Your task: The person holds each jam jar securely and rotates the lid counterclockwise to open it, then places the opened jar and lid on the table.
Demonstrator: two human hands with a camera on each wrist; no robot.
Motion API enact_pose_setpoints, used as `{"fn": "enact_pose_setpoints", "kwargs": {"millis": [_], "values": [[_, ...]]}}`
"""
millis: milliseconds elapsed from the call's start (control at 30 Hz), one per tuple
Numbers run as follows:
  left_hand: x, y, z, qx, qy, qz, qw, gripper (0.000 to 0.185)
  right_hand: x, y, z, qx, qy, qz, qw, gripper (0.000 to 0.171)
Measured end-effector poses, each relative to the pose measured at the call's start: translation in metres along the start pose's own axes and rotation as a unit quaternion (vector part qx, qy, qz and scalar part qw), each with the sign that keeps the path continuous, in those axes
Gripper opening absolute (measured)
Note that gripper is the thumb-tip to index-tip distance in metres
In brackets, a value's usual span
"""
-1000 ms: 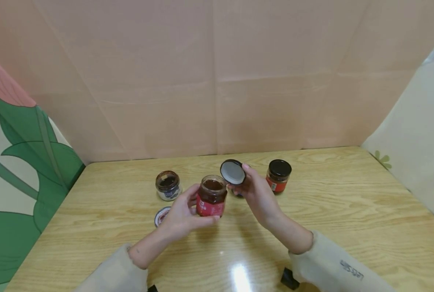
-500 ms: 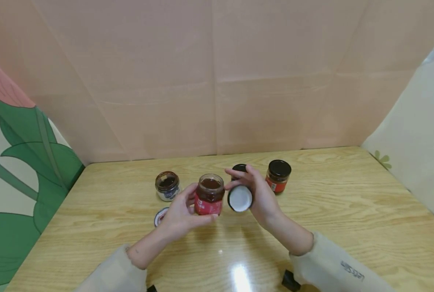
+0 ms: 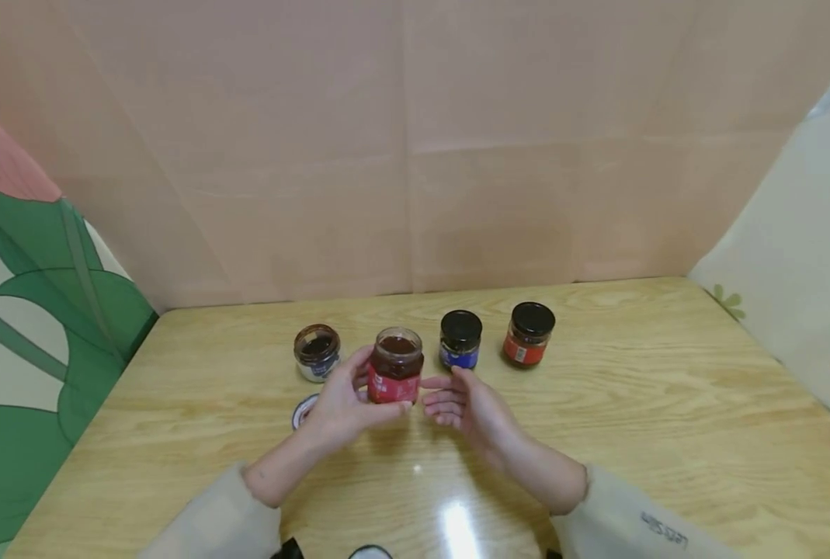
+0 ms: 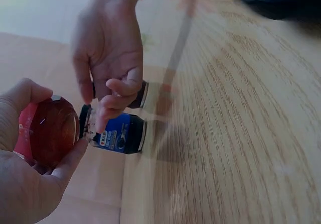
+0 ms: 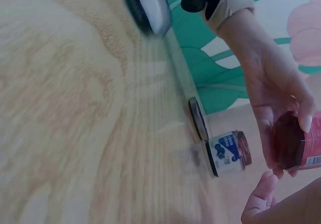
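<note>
My left hand [image 3: 345,407] grips a lidless glass jar [image 3: 395,380] with a red label and dark red contents, raised above the table. Just right of it, my right hand [image 3: 480,411] holds nothing; its fingers are loosely extended towards the jar. At the bottom edge of the head view a round lid [image 3: 370,553] is partly cut off. A lid [image 5: 148,8] also appears blurred in the right wrist view, apart from both hands. Behind my right hand stands a capped jar [image 3: 460,341] with a blue label.
A capped jar [image 3: 529,334] with a red-orange label stands at the back right of the wooden table [image 3: 631,373]. On the left stands an open jar [image 3: 317,353] with a white and blue label. Another lid [image 3: 303,410] lies partly behind my left hand.
My right hand held the black lid by the jar, turned it downwards, then let it go. That lid has dropped towards the near edge. My left hand keeps the jar, shifted slightly left.
</note>
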State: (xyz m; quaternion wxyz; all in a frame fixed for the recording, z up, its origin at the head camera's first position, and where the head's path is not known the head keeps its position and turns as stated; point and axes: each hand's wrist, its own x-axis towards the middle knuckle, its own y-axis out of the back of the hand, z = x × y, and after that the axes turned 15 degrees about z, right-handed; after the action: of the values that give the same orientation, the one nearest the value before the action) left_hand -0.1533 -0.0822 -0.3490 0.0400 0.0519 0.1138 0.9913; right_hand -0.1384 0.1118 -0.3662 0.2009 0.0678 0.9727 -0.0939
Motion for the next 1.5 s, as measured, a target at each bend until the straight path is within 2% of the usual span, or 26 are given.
{"fn": "enact_pose_setpoints", "kwargs": {"millis": [100, 200, 267, 333, 433, 633, 867, 1033, 1100, 1200, 1267, 1300, 1333, 1500], "values": [[0.003, 0.001, -0.002, -0.003, -0.014, -0.001, 0.9999, 0.075, 0.0, 0.002, 0.0, -0.025, 0.009, -0.021, 0.999, 0.053], [0.005, 0.0, -0.005, -0.002, -0.017, 0.006, 0.9998, 0.075, -0.006, 0.002, 0.004, -0.074, 0.043, -0.05, 0.995, 0.047], [0.008, 0.0, -0.008, 0.01, -0.02, 0.016, 0.9996, 0.075, -0.013, 0.003, 0.009, -0.131, 0.087, -0.079, 0.984, 0.041], [0.01, -0.001, -0.011, 0.019, -0.024, 0.028, 0.9991, 0.074, -0.022, 0.002, 0.014, -0.184, 0.131, -0.111, 0.968, 0.035], [0.015, -0.002, -0.016, 0.042, -0.029, 0.048, 0.9976, 0.074, -0.034, 0.0, 0.021, -0.229, 0.179, -0.155, 0.944, 0.03], [0.024, -0.003, -0.022, 0.078, -0.016, 0.078, 0.9937, 0.076, -0.044, -0.008, 0.028, -0.241, 0.187, -0.195, 0.932, 0.025], [0.035, -0.007, -0.024, 0.098, -0.03, 0.089, 0.9907, 0.074, -0.047, -0.011, 0.036, -0.243, 0.157, -0.226, 0.93, 0.02], [0.038, -0.01, -0.024, 0.115, -0.045, 0.095, 0.9878, 0.074, -0.052, -0.015, 0.039, -0.25, 0.177, -0.257, 0.916, 0.017], [0.04, -0.01, -0.023, 0.133, -0.052, 0.101, 0.9847, 0.074, -0.055, -0.017, 0.039, -0.253, 0.198, -0.269, 0.908, 0.02], [0.042, -0.01, -0.023, 0.16, -0.065, 0.107, 0.9791, 0.073, -0.056, -0.02, 0.04, -0.264, 0.207, -0.285, 0.898, 0.028], [0.044, -0.01, -0.023, 0.172, -0.071, 0.109, 0.9765, 0.071, -0.055, -0.022, 0.042, -0.285, 0.217, -0.296, 0.885, 0.034], [0.045, -0.01, -0.024, 0.175, -0.073, 0.109, 0.9757, 0.071, -0.053, -0.022, 0.044, -0.302, 0.226, -0.303, 0.875, 0.037], [0.046, -0.009, -0.024, 0.177, -0.075, 0.109, 0.9752, 0.071, -0.049, -0.023, 0.047, -0.322, 0.241, -0.313, 0.86, 0.04], [0.051, -0.009, -0.024, 0.193, -0.065, 0.111, 0.9727, 0.072, -0.039, -0.031, 0.062, -0.424, 0.336, -0.345, 0.767, 0.053]]}}
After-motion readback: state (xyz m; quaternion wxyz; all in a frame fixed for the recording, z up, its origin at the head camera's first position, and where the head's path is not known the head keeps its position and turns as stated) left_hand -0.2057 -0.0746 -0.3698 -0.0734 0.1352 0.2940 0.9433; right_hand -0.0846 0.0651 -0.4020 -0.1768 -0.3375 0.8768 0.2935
